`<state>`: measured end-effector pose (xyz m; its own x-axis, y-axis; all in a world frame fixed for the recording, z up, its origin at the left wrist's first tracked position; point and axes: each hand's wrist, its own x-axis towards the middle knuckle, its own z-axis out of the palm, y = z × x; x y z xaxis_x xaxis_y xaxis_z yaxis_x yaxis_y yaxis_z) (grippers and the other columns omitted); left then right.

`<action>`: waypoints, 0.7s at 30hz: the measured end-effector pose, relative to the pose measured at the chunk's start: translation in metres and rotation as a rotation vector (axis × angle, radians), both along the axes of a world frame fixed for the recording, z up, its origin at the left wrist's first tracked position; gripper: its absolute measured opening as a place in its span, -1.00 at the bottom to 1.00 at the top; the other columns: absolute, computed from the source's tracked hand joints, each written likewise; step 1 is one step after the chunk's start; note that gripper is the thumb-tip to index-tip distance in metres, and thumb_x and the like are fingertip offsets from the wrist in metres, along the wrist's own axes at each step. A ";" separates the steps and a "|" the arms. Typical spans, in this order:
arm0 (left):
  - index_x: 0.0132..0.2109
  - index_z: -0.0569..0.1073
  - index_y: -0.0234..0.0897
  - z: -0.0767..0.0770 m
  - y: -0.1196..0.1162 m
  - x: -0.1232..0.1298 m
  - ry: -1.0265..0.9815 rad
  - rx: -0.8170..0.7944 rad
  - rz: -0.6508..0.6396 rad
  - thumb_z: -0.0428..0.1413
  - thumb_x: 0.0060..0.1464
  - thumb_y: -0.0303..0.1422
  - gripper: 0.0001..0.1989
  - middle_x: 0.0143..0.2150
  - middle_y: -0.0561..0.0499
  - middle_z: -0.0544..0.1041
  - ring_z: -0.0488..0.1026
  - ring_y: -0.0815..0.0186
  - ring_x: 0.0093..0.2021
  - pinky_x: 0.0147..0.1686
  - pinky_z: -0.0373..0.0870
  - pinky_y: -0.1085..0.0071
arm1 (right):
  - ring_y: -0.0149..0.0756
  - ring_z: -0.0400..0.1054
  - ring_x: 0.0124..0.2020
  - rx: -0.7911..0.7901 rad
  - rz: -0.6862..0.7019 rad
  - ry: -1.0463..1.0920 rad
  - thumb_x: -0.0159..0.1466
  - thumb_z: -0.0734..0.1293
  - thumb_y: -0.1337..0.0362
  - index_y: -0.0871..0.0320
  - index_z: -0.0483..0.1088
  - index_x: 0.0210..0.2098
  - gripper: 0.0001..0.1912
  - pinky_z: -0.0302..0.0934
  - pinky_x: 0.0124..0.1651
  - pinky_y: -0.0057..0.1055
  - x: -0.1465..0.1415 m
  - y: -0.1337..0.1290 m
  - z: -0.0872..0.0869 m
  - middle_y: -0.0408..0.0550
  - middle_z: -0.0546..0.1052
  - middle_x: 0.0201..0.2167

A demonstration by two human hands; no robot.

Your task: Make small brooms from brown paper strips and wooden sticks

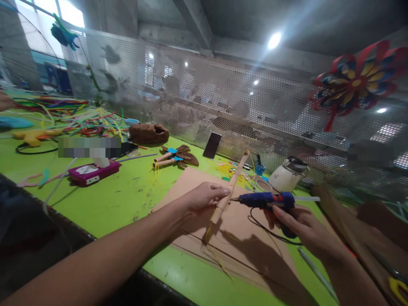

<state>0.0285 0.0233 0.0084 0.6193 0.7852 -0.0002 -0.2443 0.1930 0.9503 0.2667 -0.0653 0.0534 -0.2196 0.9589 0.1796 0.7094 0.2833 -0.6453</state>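
Note:
My left hand (207,197) pinches a rolled brown paper stick (236,177) near its middle, with yellow string hanging from its lower end. The stick slants upward to the right above a sheet of brown cardboard (191,187). My right hand (295,216) is wrapped round a dark blue glue gun (264,199), with a white glue stick (307,199) protruding from its back. The gun's nozzle points left and is right beside the paper stick, close to my left fingertips; whether they touch is unclear.
On the green table (121,199) are a magenta power strip (94,171), a brown pouch (148,133), paper figures (177,157), a phone (212,145) and a white kettle-like container (288,173). Yellow-handled scissors (398,291) lie at lower right. A mesh panel (197,97) stands behind. Another person's hand (5,102) shows far left.

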 end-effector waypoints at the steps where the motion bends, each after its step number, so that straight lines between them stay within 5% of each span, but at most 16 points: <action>1: -0.40 0.49 -0.43 0.000 0.000 0.000 -0.002 0.000 -0.001 0.28 -0.19 -0.19 -0.67 -0.51 0.01 0.42 0.28 0.42 -0.48 -0.41 0.14 0.45 | -0.32 0.28 -0.51 0.013 -0.020 -0.006 0.28 0.13 -0.03 0.22 0.42 -0.54 -0.49 0.17 -0.43 -0.40 0.000 0.000 0.000 -0.02 0.44 -0.56; 10: -0.37 0.50 -0.46 -0.005 0.006 0.000 0.016 -0.014 0.019 0.31 -0.22 -0.20 -0.63 -0.54 0.07 0.33 0.13 0.51 -0.57 -0.55 -0.02 0.49 | -0.29 0.32 -0.43 0.062 -0.052 -0.053 0.28 0.12 -0.03 0.19 0.41 -0.51 -0.51 0.18 -0.37 -0.40 0.004 0.005 -0.004 -0.01 0.49 -0.48; 21: -0.32 0.49 -0.40 -0.012 0.009 0.002 -0.078 -0.110 -0.008 0.34 -0.26 -0.27 -0.65 -0.46 0.01 0.43 0.33 0.42 -0.48 -0.44 0.21 0.49 | -0.32 0.30 -0.48 0.046 -0.038 -0.049 0.28 0.12 -0.03 0.20 0.41 -0.52 -0.50 0.16 -0.42 -0.41 0.002 0.003 -0.002 -0.02 0.48 -0.50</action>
<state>0.0306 0.0322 -0.0036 0.6267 0.7784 -0.0372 -0.3149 0.2967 0.9015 0.2683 -0.0622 0.0515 -0.1926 0.9578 0.2135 0.7507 0.2839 -0.5965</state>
